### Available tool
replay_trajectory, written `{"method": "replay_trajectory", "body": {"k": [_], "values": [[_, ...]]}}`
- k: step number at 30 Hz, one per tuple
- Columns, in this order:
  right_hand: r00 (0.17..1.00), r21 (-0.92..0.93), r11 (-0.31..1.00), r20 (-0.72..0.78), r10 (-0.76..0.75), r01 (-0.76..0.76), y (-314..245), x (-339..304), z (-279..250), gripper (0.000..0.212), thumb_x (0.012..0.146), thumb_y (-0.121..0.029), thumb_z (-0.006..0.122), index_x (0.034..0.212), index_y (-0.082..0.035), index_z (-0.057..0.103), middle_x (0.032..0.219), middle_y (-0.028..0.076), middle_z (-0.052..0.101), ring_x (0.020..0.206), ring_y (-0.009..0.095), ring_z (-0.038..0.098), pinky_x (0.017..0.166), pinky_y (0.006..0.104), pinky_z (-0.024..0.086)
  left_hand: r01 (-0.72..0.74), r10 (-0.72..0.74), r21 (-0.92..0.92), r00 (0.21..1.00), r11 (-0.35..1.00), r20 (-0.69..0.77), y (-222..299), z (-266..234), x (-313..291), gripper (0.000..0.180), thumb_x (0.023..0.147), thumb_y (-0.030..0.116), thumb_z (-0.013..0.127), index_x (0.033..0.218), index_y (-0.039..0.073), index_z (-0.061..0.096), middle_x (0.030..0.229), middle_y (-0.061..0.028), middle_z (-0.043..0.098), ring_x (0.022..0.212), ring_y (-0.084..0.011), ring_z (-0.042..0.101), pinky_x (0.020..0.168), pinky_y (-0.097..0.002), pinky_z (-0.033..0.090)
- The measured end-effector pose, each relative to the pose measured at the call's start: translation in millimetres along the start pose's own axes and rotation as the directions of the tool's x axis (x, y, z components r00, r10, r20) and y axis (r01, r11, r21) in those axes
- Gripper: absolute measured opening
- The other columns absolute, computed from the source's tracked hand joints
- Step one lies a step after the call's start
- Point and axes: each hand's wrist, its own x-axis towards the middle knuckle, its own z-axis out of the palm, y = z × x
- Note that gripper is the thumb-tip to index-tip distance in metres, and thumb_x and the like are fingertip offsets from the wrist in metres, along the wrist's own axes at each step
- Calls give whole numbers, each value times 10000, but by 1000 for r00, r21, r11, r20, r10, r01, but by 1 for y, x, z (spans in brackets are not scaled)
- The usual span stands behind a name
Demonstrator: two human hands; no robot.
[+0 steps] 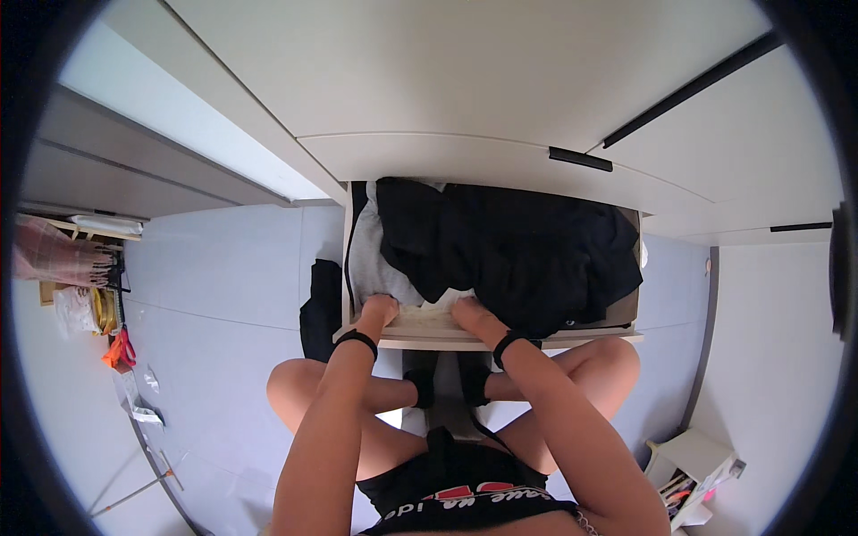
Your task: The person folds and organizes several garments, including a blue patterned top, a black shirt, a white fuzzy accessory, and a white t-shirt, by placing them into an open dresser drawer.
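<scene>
Forearms (340, 393) reach over the front edge of an open drawer (429, 343); left hand (382, 309) and right hand (468, 313) touch pale cloth (427, 314), whether gripping I cannot tell; blue-grey floor (228, 259) flanks it.

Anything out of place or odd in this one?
Yes: a black cloth lies outside the drawer, at its left, apparently on the floor, while similar dark clothes are piled inside. Pale scraps also litter the floor at far left.
</scene>
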Motion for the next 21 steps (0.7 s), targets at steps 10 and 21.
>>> {"method": "replay_trajectory", "body": {"k": [10,21], "values": [[999,-2,999,-19,49,-49,-21,-9,-22,238,773,-86,467,896,8,648,959,195,613,895,319,604,797,399,477,195,-193,43,980,980,-42,0,2,-9,227,798,156,468,873,65,662,974,-114,634,887,-257,616,743,-374,493],[995,364,926,-24,-98,100,-78,-9,-8,393,862,-294,352,1087,-24,529,1104,189,548,994,344,532,853,399,421,24,-9,-87,987,996,159,52,-27,-41,267,783,208,477,962,101,644,1037,-134,603,929,-299,588,778,-393,470]]}}
